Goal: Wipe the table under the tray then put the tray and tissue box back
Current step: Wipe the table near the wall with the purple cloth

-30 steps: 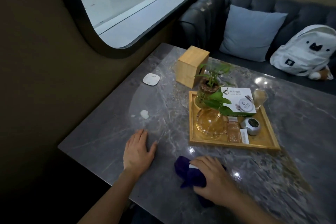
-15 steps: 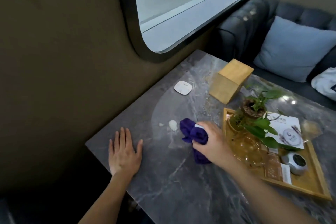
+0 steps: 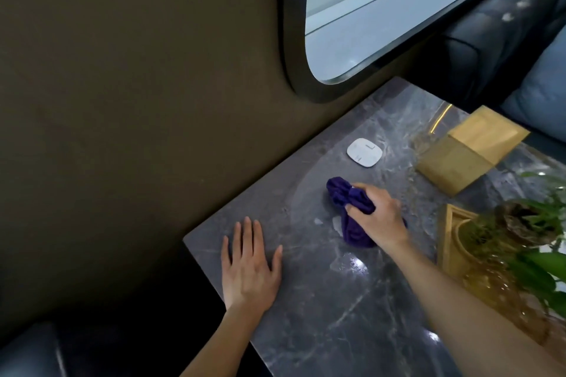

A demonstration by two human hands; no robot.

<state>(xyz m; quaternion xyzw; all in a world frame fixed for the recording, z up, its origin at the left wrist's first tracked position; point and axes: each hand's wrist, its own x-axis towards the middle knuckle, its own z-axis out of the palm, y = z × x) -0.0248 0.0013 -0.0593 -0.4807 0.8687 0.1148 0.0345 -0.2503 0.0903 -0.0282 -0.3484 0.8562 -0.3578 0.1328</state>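
The left hand lies flat on the grey marble bench near its near-left corner, palm down, fingers spread and holding nothing. Ahead of it and to its right, the right hand is closed around a bunched purple cloth, pressing it onto the bench surface; part of the cloth protrudes beyond the fingertips and part trails beneath the palm. Just to the near-left of the right hand, touching the cloth's edge, a pale smear or scrap shows on the surface, with a smaller fleck beside it; what these marks are cannot be told. To the right of the right forearm stands the wooden tray, its left rim visible, carrying a potted green plant and an amber glass vessel; its further contents are cut off by the frame edge. Beyond the right hand, apart from the cloth, a small white rounded-square device rests on the bench. Farther right of that, the wooden tissue box sits on the bench, beyond the tray. A dark sofa and a window lie behind.
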